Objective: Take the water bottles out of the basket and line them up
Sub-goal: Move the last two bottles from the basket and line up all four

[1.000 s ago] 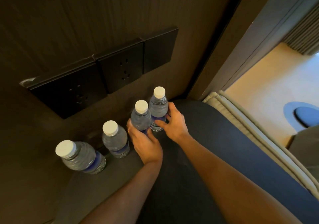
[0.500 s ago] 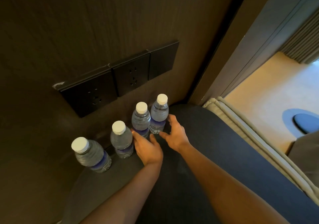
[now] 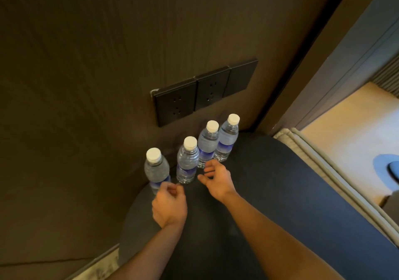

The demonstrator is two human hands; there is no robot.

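Several clear water bottles with white caps and blue labels stand upright in a row along the wall on a dark round table (image 3: 269, 193). From left: the leftmost bottle (image 3: 155, 169), a second bottle (image 3: 187, 161), a third bottle (image 3: 207, 142) and the rightmost bottle (image 3: 227, 138). My left hand (image 3: 169, 206) is just in front of the leftmost bottle with fingers curled, holding nothing. My right hand (image 3: 217, 179) hovers with fingers apart in front of the second and third bottles, touching none. No basket is in view.
A dark wall with a black socket panel (image 3: 200, 92) rises right behind the bottles. A padded beige edge (image 3: 313, 150) runs along the table's right side. Beyond it lies a light floor with a blue round object (image 3: 386, 167).
Both hands have let go of the two right bottles and drawn back toward me. The left hand has shifted left. The view has moved, so the bottles appear further right.
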